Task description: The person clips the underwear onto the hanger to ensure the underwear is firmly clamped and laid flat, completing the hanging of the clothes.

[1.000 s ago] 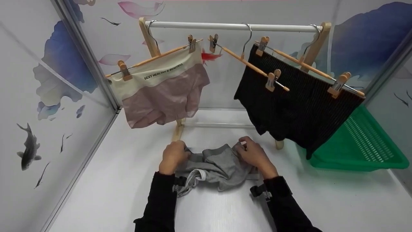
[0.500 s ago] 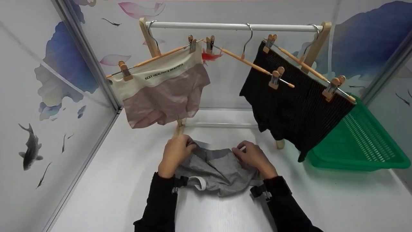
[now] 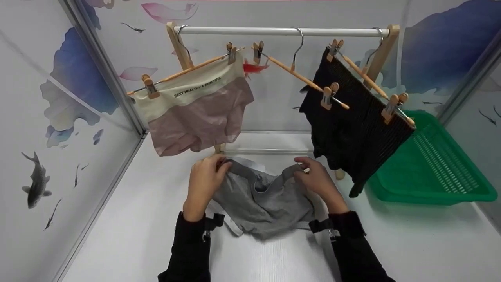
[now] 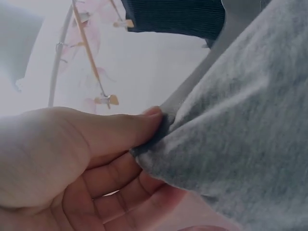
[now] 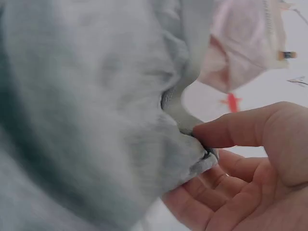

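Observation:
Grey underpants [image 3: 266, 207] with a darker waistband hang between the two hands, low over the white table. At one end of the waistband the left hand [image 3: 205, 182] pinches the cloth between thumb and fingers, which the left wrist view shows closely on the grey fabric [image 4: 240, 144]. The right hand [image 3: 317, 180] pinches the opposite end; in the right wrist view its thumb and index finger meet at the corner of the fabric [image 5: 144, 120]. Between the hands the waistband sags in a dip. A bare clip hanger [image 3: 295, 72] hangs above, in the middle of the rack.
A rack with a white rail [image 3: 242, 30] stands behind. Pink-and-cream underpants [image 3: 199, 113] hang clipped at its left, black ribbed underpants [image 3: 348, 121] at its right. A green basket [image 3: 430, 188] sits on the table [image 3: 129, 235] at the right. Printed panels enclose the sides.
Both hands have risen and spread apart, stretching the grey underpants' waistband from a crumpled heap. The black underpants on their hanger have swung round to the left.

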